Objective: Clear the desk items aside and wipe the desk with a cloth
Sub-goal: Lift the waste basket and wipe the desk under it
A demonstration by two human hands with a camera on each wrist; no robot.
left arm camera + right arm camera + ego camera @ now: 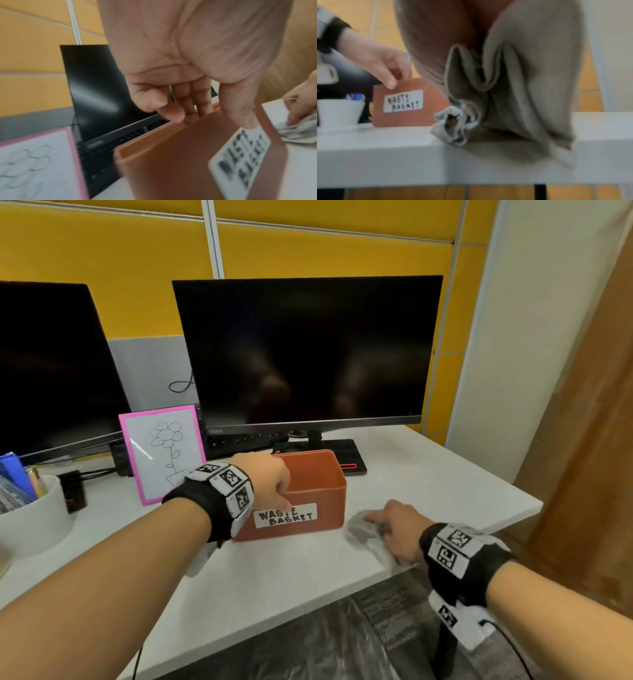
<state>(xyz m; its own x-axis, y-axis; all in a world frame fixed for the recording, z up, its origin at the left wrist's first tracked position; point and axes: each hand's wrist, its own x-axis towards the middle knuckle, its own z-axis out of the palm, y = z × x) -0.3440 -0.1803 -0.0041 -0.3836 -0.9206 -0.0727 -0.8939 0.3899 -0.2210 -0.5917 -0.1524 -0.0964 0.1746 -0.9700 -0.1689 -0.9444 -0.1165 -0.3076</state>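
An orange box labelled "WASTE BASKET" [318, 494] [171, 162] [429, 102] stands on the white desk [428, 474] in front of the right monitor. My left hand [270, 481] [197, 108] [385, 65] pinches the box's near wall at its left corner, thumb outside, fingers inside. A grey cloth [363, 529] [300, 129] [513, 102] lies bunched at the desk's front edge, right of the box. My right hand [397, 529] lies on the cloth, and its fingers are mostly hidden by folds in the right wrist view.
A pink-framed whiteboard with a flower drawing [164, 453] leans left of the box. A white cup of pens [30, 515] stands at far left. Two dark monitors [308, 354] fill the back, and the right one's stand base [346, 455] sits behind the box.
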